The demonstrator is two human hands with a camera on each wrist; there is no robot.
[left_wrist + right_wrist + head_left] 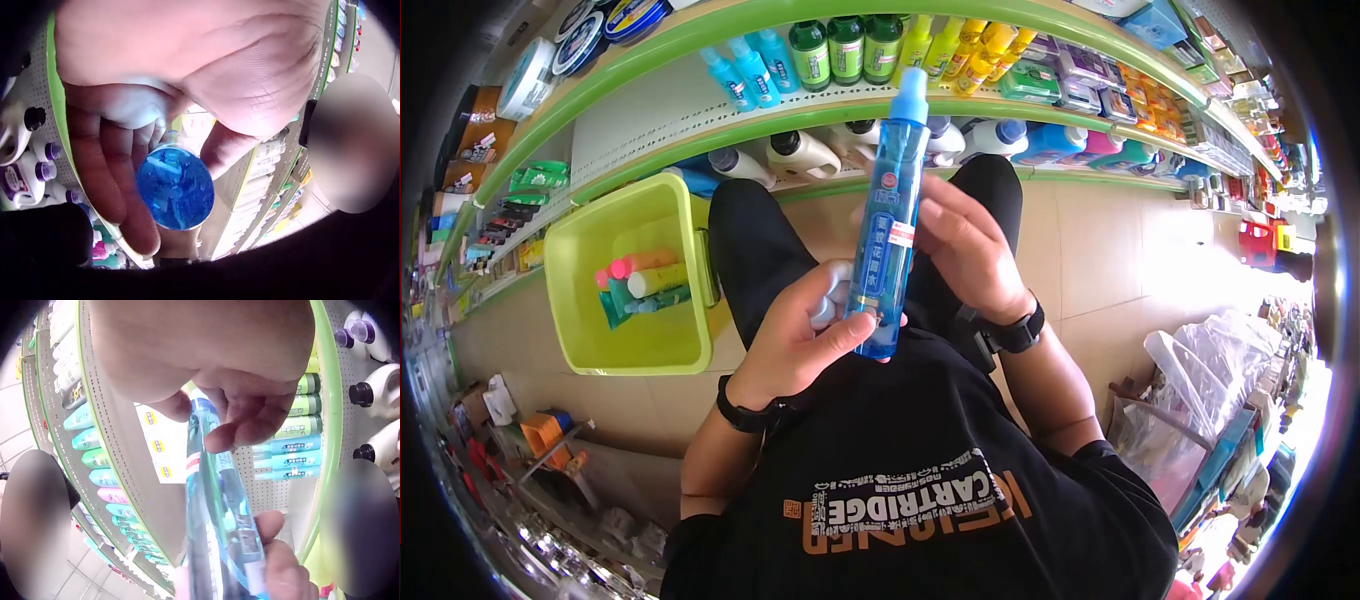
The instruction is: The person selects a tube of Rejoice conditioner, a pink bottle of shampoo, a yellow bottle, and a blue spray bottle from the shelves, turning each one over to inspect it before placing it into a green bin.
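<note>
Blue floral-water bottle: held in mid-air between the knees, cap end towards the shelf, base end towards the black T-shirt; at risk of slipping from smooth sides and dropping to the tiled floor on any slackening of grip.
Left hand: wrapped round the bottle near its base, thumb across the front; perhaps low for so tall a load, inviting a swing of the top if unsupported.
Right hand: curled about the upper body, firmness impossible to tell; capable, if out of step, of twisting the bottle loose below.
Light-blue cap: liable to strike the shelf's front edge on a hasty reach forward.
Shelf: lined near its front edge with light-blue bottles, dark-green bottles and yellow bottles, easily toppled by a bump.
Detergent jugs: ranged below that edge, close to the knees.
Yellow-green tub: set on the floor at left, holding a yellow tube and green packs towards its right wall.
Left knee: planted between bottle and tub, blocking a low sideways path.
</note>
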